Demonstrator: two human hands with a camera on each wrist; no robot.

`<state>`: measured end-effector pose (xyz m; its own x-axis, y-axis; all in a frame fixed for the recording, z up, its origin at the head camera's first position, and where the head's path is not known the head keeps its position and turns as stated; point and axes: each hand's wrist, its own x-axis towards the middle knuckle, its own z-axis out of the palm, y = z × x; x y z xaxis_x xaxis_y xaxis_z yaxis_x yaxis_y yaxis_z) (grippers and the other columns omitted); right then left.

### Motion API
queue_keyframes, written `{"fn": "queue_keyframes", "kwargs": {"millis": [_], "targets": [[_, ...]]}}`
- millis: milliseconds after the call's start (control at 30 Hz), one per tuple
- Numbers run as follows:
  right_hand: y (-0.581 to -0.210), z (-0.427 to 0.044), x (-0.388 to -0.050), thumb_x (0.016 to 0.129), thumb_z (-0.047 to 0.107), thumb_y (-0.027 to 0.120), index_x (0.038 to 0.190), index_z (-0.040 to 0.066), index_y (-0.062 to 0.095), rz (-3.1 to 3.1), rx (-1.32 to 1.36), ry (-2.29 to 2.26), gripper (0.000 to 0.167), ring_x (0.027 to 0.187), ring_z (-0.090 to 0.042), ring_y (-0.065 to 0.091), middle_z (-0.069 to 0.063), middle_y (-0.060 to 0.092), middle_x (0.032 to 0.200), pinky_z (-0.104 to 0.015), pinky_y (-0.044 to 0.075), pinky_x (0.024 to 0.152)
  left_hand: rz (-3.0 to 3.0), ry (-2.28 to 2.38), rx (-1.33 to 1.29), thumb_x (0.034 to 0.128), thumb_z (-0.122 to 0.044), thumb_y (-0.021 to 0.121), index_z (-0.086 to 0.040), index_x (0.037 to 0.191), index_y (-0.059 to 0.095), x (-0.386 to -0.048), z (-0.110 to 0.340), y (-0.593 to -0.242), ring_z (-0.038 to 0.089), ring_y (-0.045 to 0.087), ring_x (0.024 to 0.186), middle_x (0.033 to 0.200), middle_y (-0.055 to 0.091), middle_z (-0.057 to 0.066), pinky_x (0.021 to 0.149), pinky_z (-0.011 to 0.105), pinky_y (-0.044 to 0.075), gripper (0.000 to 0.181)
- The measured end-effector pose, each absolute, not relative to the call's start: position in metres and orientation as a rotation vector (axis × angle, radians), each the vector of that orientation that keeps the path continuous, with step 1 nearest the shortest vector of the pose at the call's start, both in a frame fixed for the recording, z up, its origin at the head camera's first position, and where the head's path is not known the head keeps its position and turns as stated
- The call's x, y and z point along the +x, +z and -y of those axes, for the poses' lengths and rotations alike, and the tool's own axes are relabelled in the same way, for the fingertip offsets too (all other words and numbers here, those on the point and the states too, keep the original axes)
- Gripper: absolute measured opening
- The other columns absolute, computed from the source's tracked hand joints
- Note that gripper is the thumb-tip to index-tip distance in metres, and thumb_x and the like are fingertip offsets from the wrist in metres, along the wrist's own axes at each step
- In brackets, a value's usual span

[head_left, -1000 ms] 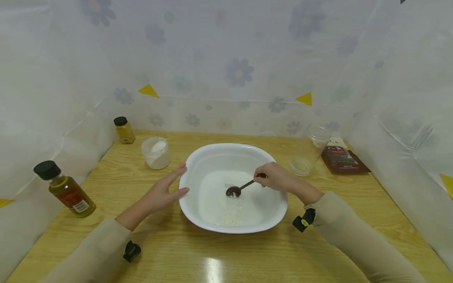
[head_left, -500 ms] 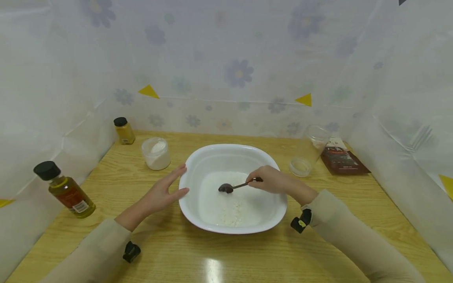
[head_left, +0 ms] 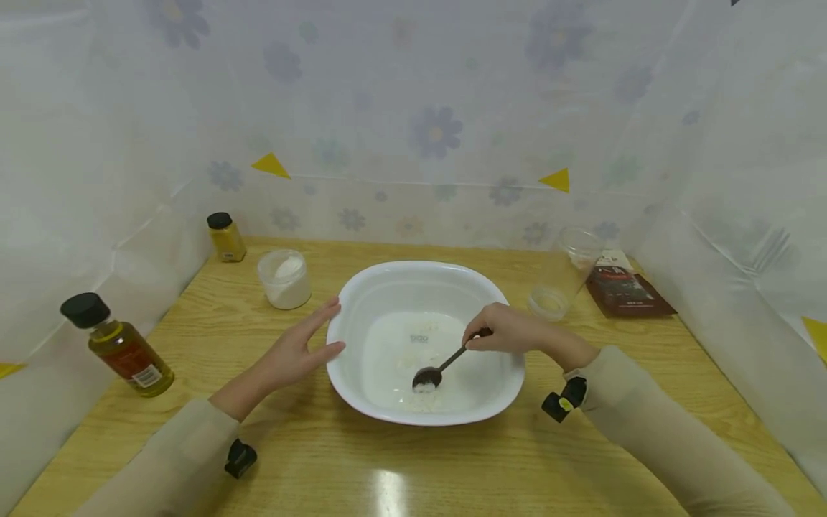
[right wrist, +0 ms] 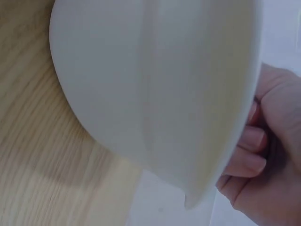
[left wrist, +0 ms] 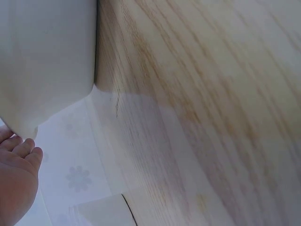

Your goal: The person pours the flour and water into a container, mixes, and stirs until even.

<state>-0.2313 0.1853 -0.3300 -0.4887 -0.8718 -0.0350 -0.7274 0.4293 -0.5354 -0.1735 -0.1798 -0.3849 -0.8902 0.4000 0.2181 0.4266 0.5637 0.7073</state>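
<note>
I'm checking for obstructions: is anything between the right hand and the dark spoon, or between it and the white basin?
Nothing visible: the right hand grips the dark spoon by its handle, with its head inside the white basin.

Flowered sheeting (head_left: pixel 368 108) with 4 yellow triangles (head_left: pixel 271 166) borders a wood-grain table (head_left: pixel 465 467).

A screened-off booth (head_left: pixel 97 129), rather like a makeshift kitchen counter, is being seen. The wood-grained table (head_left: pixel 310 467) is being enclosed at the back and on both sides by pale sheeting (head_left: pixel 413 79), flowered at the back and marked with yellow triangles (head_left: pixel 271 166). A kitchen character is being suggested by a bottle of yellow liquid (head_left: pixel 131 359), a jar of white powder (head_left: pixel 284 283) and a white basin (head_left: pixel 423 418) in which a spoon (head_left: pixel 427 377) is being held. Anything beyond is being hidden by the sheeting.
</note>
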Motion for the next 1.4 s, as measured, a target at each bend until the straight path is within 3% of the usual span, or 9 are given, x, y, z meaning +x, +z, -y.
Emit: {"fn": "queue_keyframes", "kwargs": {"millis": [300,800,1033,1267,1400], "targets": [[-0.331,-0.189,-0.244,0.09,0.008,0.059,0.095,0.003,0.071,-2.722,-1.175,-0.542,0.014,0.052,-0.005,0.043,-0.005,0.067,0.08,-0.024,0.038,0.049,2.741,-1.255,-0.741,0.0907,-0.032,0.059,-0.002,0.143,0.029,-0.174,0.18,-0.385,0.03,0.02,0.134,0.149,0.021,0.012,0.104,0.051,0.023,0.068],[-0.333,-0.177,-0.213,0.092,0.011,0.057,0.096,0.002,0.071,-2.241,-1.44,-0.73,0.016,0.051,0.002,0.04,0.002,0.067,0.079,-0.019,0.041,0.051,2.742,-1.284,-0.729,0.0899,-0.033,0.06,-0.002,0.143,0.03,-0.174,0.179,-0.385,0.03,0.02,0.135,0.15,0.021,0.011,0.105,0.05,0.022,0.069],[-0.337,-0.188,-0.23,0.091,0.006,0.058,0.093,0.001,0.071,-2.487,-1.38,-0.708,0.014,0.049,0.0,0.04,0.004,0.062,0.068,-0.021,0.037,0.047,2.734,-1.267,-0.733,0.0899,-0.033,0.06,-0.002,0.143,0.03,-0.175,0.18,-0.385,0.029,0.021,0.135,0.15,0.021,0.011,0.105,0.05,0.023,0.068],[-0.341,-0.183,-0.245,0.09,0.007,0.058,0.098,0.0,0.069,-2.818,-1.081,-0.55,0.016,0.053,-0.008,0.045,-0.004,0.065,0.079,-0.026,0.037,0.05,2.744,-1.278,-0.723,0.0899,-0.034,0.06,-0.003,0.143,0.03,-0.175,0.18,-0.385,0.029,0.02,0.135,0.15,0.021,0.01,0.105,0.049,0.023,0.069],[-0.347,-0.175,-0.245,0.091,0.008,0.057,0.1,0.0,0.069,-2.725,-1.201,-0.569,0.017,0.049,-0.005,0.042,-0.005,0.066,0.081,-0.024,0.037,0.048,2.75,-1.279,-0.717,0.0898,-0.035,0.06,-0.003,0.143,0.03,-0.174,0.179,-0.385,0.029,0.02,0.135,0.15,0.021,0.011,0.105,0.05,0.022,0.069]]}}
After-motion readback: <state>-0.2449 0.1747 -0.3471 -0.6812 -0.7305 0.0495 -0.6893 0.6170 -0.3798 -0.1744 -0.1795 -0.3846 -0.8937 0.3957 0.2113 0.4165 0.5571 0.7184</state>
